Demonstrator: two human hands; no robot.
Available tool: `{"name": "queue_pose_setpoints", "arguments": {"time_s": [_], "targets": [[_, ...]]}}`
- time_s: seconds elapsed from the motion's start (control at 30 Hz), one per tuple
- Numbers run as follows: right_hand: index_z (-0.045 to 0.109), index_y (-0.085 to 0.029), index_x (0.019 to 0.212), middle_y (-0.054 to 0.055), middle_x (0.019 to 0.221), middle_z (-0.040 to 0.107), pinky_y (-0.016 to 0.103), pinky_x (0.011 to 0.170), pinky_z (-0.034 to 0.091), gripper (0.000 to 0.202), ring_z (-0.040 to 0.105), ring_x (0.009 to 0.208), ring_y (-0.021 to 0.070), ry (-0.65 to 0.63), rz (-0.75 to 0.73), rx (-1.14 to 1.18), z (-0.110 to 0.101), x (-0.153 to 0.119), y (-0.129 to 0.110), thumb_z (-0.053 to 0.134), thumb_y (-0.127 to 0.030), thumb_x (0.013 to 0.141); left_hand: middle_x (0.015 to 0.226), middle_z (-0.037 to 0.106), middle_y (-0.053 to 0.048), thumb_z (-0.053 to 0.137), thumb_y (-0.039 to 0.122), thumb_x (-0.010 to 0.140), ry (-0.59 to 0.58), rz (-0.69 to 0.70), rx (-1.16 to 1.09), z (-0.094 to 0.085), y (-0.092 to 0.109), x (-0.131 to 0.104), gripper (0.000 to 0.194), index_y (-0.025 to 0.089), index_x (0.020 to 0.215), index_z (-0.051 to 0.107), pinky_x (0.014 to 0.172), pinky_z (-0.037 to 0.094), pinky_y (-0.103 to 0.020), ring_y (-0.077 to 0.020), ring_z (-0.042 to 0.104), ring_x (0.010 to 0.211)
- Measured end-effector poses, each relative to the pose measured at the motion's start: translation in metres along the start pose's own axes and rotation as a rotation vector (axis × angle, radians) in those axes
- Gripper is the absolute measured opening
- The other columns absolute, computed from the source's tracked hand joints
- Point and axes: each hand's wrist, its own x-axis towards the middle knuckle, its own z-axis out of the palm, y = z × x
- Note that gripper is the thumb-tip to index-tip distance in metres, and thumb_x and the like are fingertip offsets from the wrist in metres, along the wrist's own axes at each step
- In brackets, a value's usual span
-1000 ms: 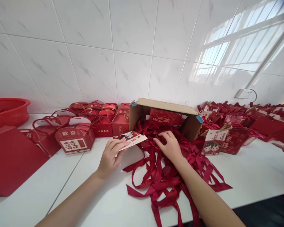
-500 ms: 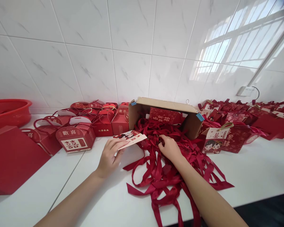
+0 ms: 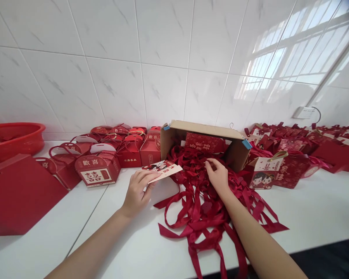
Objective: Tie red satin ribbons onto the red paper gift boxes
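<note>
Between the thumb and fingers of my left hand [image 3: 139, 190] is a red and cream gift box [image 3: 163, 169], printed with a cartoon couple and tilted over the table. My right hand [image 3: 218, 179] hovers over the heap of dark red ribbons [image 3: 202, 228], thumb and fingertips pinched together. What the pinch holds, if anything, is too small to make out. The ribbons spill from a cardboard box [image 3: 241, 155] lying on its side, its opening towards me. Inside it, behind the ribbons, lies a red printed packet [image 3: 205, 142].
Red gift boxes with cord handles [image 3: 99, 170] stand to the left, beside a large red box [image 3: 23, 193] and a red plastic basin [image 3: 31, 137]. Many ribboned gift boxes [image 3: 264, 174] crowd the right. A tiled wall [image 3: 163, 93] closes off the back of the white table [image 3: 133, 240].
My right hand has lifted slightly and shifted right over the ribbons, still pinched. My left hand keeps its hold on the gift box. The whole view has shifted a little.
</note>
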Motion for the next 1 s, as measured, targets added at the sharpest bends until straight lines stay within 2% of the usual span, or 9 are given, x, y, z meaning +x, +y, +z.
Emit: {"name": "queue_pose_setpoints", "arguments": {"time_s": [0.13, 0.23, 0.33, 0.47, 0.6, 0.7, 0.87, 1.0], "targets": [[0.064, -0.015, 0.087, 0.006, 0.083, 0.062, 0.031, 0.074, 0.045, 0.031, 0.056, 0.075, 0.0172, 0.142, 0.025, 0.246, -0.004, 0.006, -0.005, 0.06, -0.043, 0.075, 0.1, 0.066, -0.004, 0.05, 0.018, 0.089, -0.011, -0.002, 0.004, 0.001, -0.001, 0.0, 0.02, 0.024, 0.104, 0.061, 0.087, 0.043, -0.038, -0.0194, 0.057, 0.095], [0.06, -0.018, 0.089, 0.003, 0.086, 0.06, 0.031, 0.076, 0.046, 0.031, 0.056, 0.078, 0.0153, 0.165, 0.051, 0.459, -0.006, 0.005, -0.014, 0.062, -0.045, 0.074, 0.099, 0.067, -0.003, 0.05, 0.017, 0.09, -0.006, 0.012, 0.01, 0.002, 0.0, -0.001, 0.019, 0.024, 0.103, 0.061, 0.085, 0.041, -0.037, -0.0195, 0.057, 0.096], [0.054, -0.022, 0.09, 0.0, 0.083, 0.06, 0.029, 0.071, 0.049, 0.029, 0.059, 0.074, 0.0135, 0.089, 0.131, 0.692, -0.006, 0.003, -0.023, 0.061, -0.046, 0.074, 0.098, 0.067, -0.003, 0.05, 0.018, 0.09, -0.001, 0.007, 0.055, 0.001, 0.001, 0.0, 0.018, 0.025, 0.102, 0.06, 0.084, 0.037, -0.037, -0.0194, 0.057, 0.095], [0.053, -0.023, 0.088, -0.003, 0.079, 0.061, 0.024, 0.062, 0.05, 0.03, 0.059, 0.065, 0.0099, -0.132, 0.369, 0.914, -0.002, -0.003, -0.029, 0.068, -0.039, 0.068, 0.099, 0.068, -0.003, 0.048, 0.021, 0.091, -0.018, -0.009, 0.1, 0.0, 0.002, 0.0, 0.017, 0.025, 0.103, 0.061, 0.084, 0.034, -0.037, -0.0192, 0.058, 0.094], [0.057, -0.017, 0.085, 0.002, 0.069, 0.062, 0.024, 0.053, 0.049, 0.026, 0.059, 0.055, 0.0118, -0.378, 0.567, 0.905, 0.006, -0.013, -0.028, 0.066, -0.037, 0.071, 0.096, 0.069, -0.003, 0.048, 0.022, 0.091, -0.003, -0.01, 0.094, -0.001, 0.004, 0.0, 0.016, 0.025, 0.1, 0.061, 0.082, 0.033, -0.037, -0.0194, 0.059, 0.093], [0.056, -0.016, 0.088, 0.004, 0.069, 0.064, 0.025, 0.053, 0.05, 0.029, 0.063, 0.056, 0.0133, -0.459, 0.62, 0.878, 0.01, -0.019, -0.031, 0.066, -0.039, 0.074, 0.097, 0.069, -0.003, 0.049, 0.022, 0.09, -0.009, -0.014, 0.091, -0.002, 0.004, 0.0, 0.016, 0.025, 0.1, 0.062, 0.082, 0.033, -0.036, -0.0195, 0.06, 0.093], [0.055, -0.017, 0.091, 0.0, 0.07, 0.066, 0.022, 0.057, 0.05, 0.04, 0.064, 0.059, 0.0114, -0.487, 0.557, 0.861, 0.013, -0.024, -0.038, 0.078, -0.035, 0.063, 0.096, 0.069, -0.003, 0.05, 0.021, 0.09, -0.017, -0.001, 0.095, -0.002, 0.003, 0.001, 0.016, 0.024, 0.1, 0.062, 0.082, 0.033, -0.036, -0.0193, 0.06, 0.093], [0.063, -0.017, 0.09, 0.0, 0.068, 0.068, 0.023, 0.057, 0.052, 0.034, 0.064, 0.058, 0.012, -0.543, 0.427, 0.81, 0.014, -0.029, -0.042, 0.076, -0.036, 0.065, 0.095, 0.069, -0.003, 0.051, 0.019, 0.089, -0.002, 0.007, 0.107, -0.003, 0.006, 0.002, 0.016, 0.024, 0.1, 0.062, 0.081, 0.033, -0.037, -0.0192, 0.06, 0.091]]}}
